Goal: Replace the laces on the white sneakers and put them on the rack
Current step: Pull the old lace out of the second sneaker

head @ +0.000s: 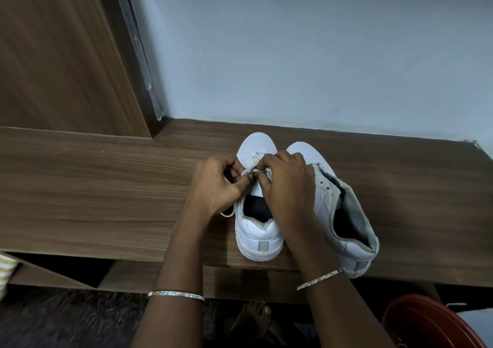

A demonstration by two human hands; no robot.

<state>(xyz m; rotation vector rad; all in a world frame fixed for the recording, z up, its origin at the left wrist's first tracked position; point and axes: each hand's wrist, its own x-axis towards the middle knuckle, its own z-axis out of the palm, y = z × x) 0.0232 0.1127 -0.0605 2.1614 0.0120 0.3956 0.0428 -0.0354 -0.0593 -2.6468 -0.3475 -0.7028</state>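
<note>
Two white leather sneakers sit side by side on the brown wood-grain shelf top (106,200), toes toward the far wall, and you are busy with the left sneaker (260,237). Your left hand (216,184) has its fingers curled in, pinching the flat white lace (252,171) over the middle of the tongue. Your right hand (285,184) reaches in from the right, fingers likewise curled onto that same lace, so the two hands nearly meet.

Lace crossings show on the far eyelets near the toe. The near eyelets are hidden under your fingers, so you cannot count how many rows are threaded. One loose end (226,214) trails onto the shelf just left of the shoe. Whether this lace is the old one or the fresh one, the view does not tell.

Beside it, the right sneaker (328,200) lies open: the eyelets on its visible flap are bare and no lace shows in it, though your right hand covers part of it.

By that reading you are mid-way at best. One shoe is in work, and the other has yet to be laced. Neither shoe looks stowed yet; an open compartment (66,270) shows below the shelf's near edge, possibly the rack.
</note>
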